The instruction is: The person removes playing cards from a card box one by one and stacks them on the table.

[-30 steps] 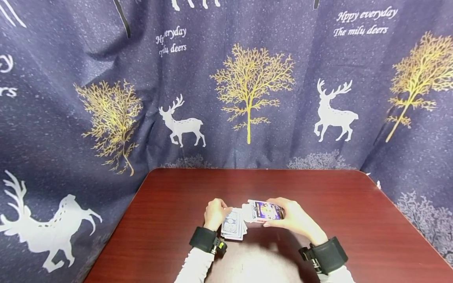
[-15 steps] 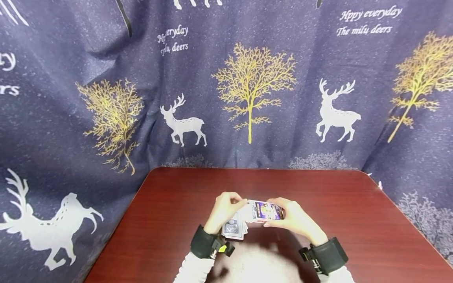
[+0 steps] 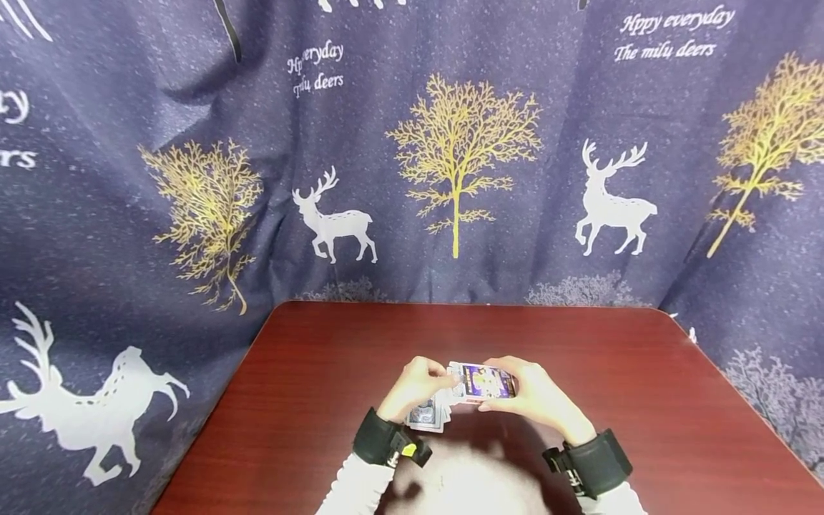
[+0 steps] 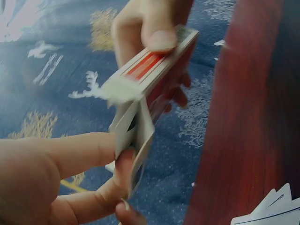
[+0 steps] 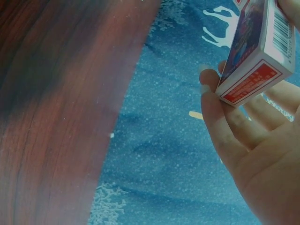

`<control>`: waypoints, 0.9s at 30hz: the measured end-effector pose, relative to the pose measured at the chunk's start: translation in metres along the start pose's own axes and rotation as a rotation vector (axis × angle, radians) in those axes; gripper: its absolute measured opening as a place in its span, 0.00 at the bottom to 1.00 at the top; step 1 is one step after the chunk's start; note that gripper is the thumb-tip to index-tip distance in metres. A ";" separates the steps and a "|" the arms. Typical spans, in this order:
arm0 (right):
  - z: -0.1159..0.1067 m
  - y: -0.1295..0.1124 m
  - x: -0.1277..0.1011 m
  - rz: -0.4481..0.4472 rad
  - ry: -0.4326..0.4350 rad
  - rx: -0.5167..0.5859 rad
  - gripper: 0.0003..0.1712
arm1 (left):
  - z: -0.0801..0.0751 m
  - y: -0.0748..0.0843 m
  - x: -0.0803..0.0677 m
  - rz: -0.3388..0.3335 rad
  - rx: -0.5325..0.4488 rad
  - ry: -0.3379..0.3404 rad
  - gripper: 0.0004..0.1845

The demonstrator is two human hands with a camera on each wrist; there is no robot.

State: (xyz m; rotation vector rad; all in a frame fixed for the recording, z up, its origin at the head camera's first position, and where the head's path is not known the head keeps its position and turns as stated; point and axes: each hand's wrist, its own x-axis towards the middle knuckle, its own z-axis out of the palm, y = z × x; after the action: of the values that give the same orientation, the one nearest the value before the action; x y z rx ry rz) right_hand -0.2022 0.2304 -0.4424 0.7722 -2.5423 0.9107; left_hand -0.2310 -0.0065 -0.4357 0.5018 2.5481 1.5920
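Observation:
My right hand [image 3: 541, 397] grips a playing-card box [image 3: 486, 383] by its far end and sides, holding it up over the table. The box has a purple printed front, red-and-white edges and a barcode end. Its mouth faces left with the flaps [image 4: 145, 136] spread. My left hand [image 3: 412, 390] is at that mouth, its fingers pinching a pale flap or card edge, with one fingertip between the layers. How many cards are inside is hidden. Below my left hand a loose pile of playing cards [image 3: 426, 417] lies face down, partly covered by the hand.
The reddish-brown wooden table [image 3: 322, 343] stretches around the hands, with a bright glare at its near edge. Behind it hangs a dark blue curtain [image 3: 412, 279] printed with deer and trees. Both wrists wear black straps [image 3: 595, 465].
My left hand has left the card pile, moved right and up to the box's mouth, and taken hold there. The right hand keeps the box almost still.

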 end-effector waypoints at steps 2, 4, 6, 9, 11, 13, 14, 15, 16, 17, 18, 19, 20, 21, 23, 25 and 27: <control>-0.001 0.001 0.002 -0.001 0.001 -0.003 0.37 | -0.006 -0.002 0.002 -0.005 -0.050 -0.031 0.09; -0.002 0.001 0.003 -0.001 -0.001 -0.006 0.37 | -0.011 -0.004 0.003 -0.002 -0.102 -0.073 0.10; -0.002 0.001 0.004 -0.002 -0.003 -0.015 0.37 | -0.016 -0.007 0.004 -0.002 -0.133 -0.104 0.11; -0.002 0.002 0.004 0.000 0.001 -0.022 0.37 | -0.025 -0.011 0.004 -0.001 -0.147 -0.119 0.11; -0.003 0.002 0.003 0.002 0.008 -0.024 0.37 | -0.031 -0.013 0.004 0.001 -0.154 -0.115 0.10; -0.003 0.002 0.002 0.003 0.015 -0.020 0.37 | -0.039 -0.016 0.003 -0.005 -0.162 -0.107 0.10; -0.003 0.002 0.002 0.000 0.019 -0.021 0.37 | -0.042 -0.017 0.002 -0.007 -0.163 -0.103 0.10; -0.004 0.002 0.001 -0.003 0.021 -0.020 0.37 | -0.046 -0.018 0.002 -0.013 -0.162 -0.095 0.09; -0.004 0.001 0.001 -0.003 0.020 -0.019 0.37 | -0.049 -0.019 0.002 -0.015 -0.151 -0.078 0.09; -0.004 0.001 0.001 -0.004 0.020 -0.018 0.37 | -0.052 -0.020 0.002 -0.018 -0.137 -0.062 0.09; -0.004 0.001 0.001 -0.005 0.017 -0.016 0.37 | -0.055 -0.021 0.002 -0.023 -0.128 -0.046 0.09; -0.004 0.001 0.002 -0.007 0.016 -0.019 0.37 | -0.057 -0.022 0.002 -0.025 -0.118 -0.032 0.09; -0.004 0.001 0.002 -0.006 0.016 -0.022 0.37 | -0.059 -0.024 0.003 -0.024 -0.110 -0.021 0.10; -0.004 0.002 0.002 -0.005 0.016 -0.026 0.37 | -0.060 -0.025 0.003 -0.029 -0.107 -0.013 0.10; -0.004 0.002 0.001 0.003 0.015 -0.028 0.38 | -0.062 -0.028 0.004 -0.035 -0.102 -0.012 0.11; -0.003 0.002 0.001 0.014 0.010 -0.027 0.38 | -0.063 -0.031 0.005 -0.042 -0.099 -0.023 0.13; -0.003 0.002 0.000 0.026 0.004 -0.022 0.38 | -0.062 -0.033 0.006 -0.044 -0.099 -0.032 0.13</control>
State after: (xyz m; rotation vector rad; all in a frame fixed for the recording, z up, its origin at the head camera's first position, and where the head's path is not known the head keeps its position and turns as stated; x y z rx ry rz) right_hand -0.2030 0.2337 -0.4411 0.7320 -2.5595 0.8906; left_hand -0.2596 -0.0713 -0.4365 0.4534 2.4255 1.6714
